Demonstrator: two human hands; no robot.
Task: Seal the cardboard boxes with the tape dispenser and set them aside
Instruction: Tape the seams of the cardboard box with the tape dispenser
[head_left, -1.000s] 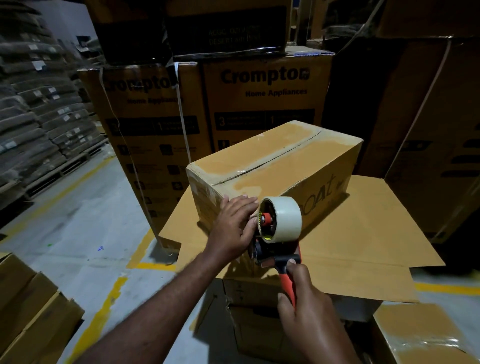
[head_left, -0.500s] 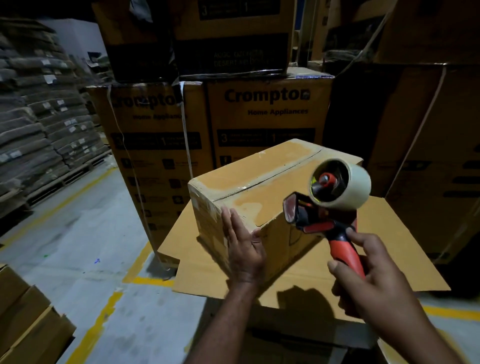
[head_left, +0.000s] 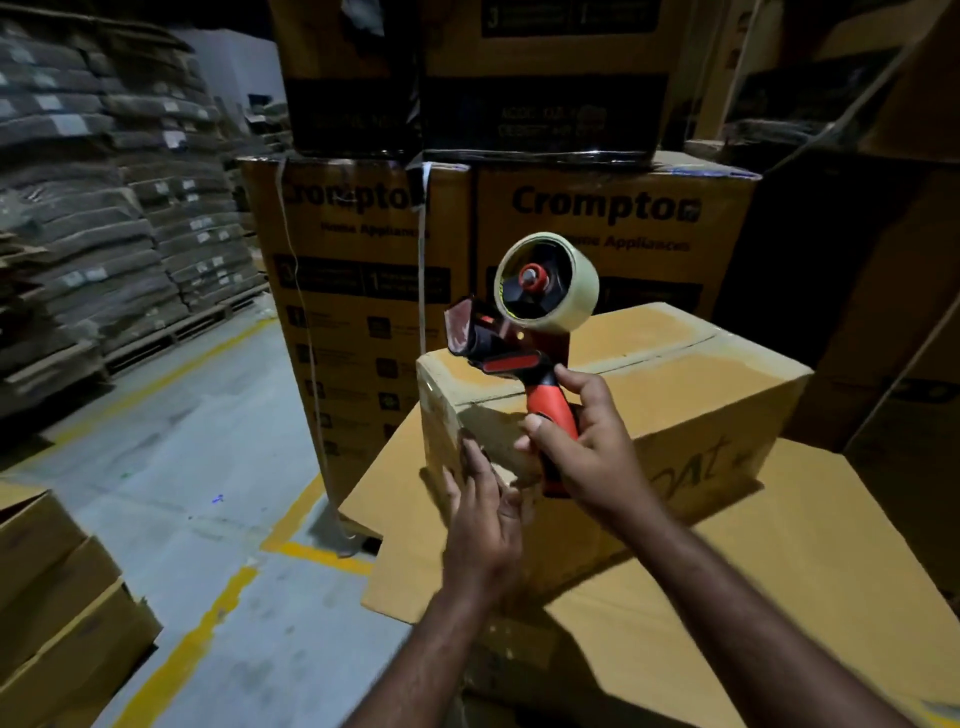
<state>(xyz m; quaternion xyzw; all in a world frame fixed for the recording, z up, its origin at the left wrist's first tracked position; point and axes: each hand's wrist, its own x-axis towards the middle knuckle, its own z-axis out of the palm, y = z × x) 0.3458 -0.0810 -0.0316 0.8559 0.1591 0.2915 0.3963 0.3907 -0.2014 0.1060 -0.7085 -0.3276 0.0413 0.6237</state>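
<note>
A closed brown cardboard box (head_left: 701, 395) lies on the spread flaps of a larger carton (head_left: 779, 597). A strip of clear tape runs along its top seam. My right hand (head_left: 587, 457) grips the red handle of the tape dispenser (head_left: 519, 332), held upright above the box's near left corner, its pale tape roll on top. My left hand (head_left: 483, 514) rests with straight fingers against the box's near end face, just below the dispenser.
Tall printed appliance cartons (head_left: 613, 228) stand stacked behind the box, and dark ones to the right. Pallets of stacked sacks (head_left: 93, 218) line the left. Brown boxes (head_left: 52, 597) sit at the lower left on the grey floor with yellow lines (head_left: 187, 654).
My right hand has lifted the dispenser off the box's end face and carried it up and left above the corner. My left hand slid down the end face with flat fingers.
</note>
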